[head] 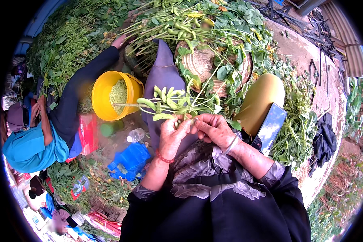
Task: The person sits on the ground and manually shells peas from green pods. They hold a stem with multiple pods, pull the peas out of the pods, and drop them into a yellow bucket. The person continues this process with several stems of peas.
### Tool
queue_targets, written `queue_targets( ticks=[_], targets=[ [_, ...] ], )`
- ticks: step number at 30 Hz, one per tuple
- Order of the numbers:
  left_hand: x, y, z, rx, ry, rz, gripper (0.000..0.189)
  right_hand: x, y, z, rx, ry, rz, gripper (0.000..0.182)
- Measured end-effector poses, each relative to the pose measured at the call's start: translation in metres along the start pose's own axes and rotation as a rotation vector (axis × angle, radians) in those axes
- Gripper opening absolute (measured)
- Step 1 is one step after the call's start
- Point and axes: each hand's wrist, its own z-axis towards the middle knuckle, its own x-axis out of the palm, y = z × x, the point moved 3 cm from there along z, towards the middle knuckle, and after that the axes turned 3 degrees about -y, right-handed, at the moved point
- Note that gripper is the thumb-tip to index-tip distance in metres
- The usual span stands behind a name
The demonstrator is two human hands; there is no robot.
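Observation:
A cut soybean plant (172,103) with plump green pods lies across my lap, its bare stem pointing left. My left hand (174,131), with a red bead bracelet at the wrist, grips the plant from below. Close beside it, my right hand (213,128) has thumb and fingers pinched together at the plant's lower edge; what lies between them is too small to tell. A pale bangle circles that wrist. Left of the pods, a yellow bucket (136,90) tilts on its side towards the left, with shelled green beans (118,95) inside.
Beyond my knees are heaped soybean plants (178,24) and a round woven tray (199,63) with leaves. A smartphone (269,127) rests by my right thigh. A clear plastic bottle (135,135), a blue plastic bag (130,161) and a red bag (88,133) lie left. Co-workers sit farther left.

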Motion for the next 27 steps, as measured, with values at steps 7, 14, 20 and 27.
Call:
queue_targets(
  ticks=[7,14,20,27],
  targets=[
    [-0.008,0.004,0.004,-0.129,-0.027,-0.183,0.017,-0.066,0.030,0.014,-0.681,-0.726,-0.974,0.013],
    [-0.008,0.005,0.005,-0.111,-0.060,-0.221,0.017,-0.065,0.020,0.038,-0.509,-0.592,-1.257,0.017],
    [-0.011,0.007,0.004,-0.074,-0.107,-0.386,0.016,-0.063,0.068,0.008,-0.748,-0.819,-0.778,0.022],
    [-0.012,-0.013,0.018,0.091,-0.152,-0.512,0.016,-0.029,0.125,-0.007,-1.108,-0.768,-0.706,0.023]
  ],
)
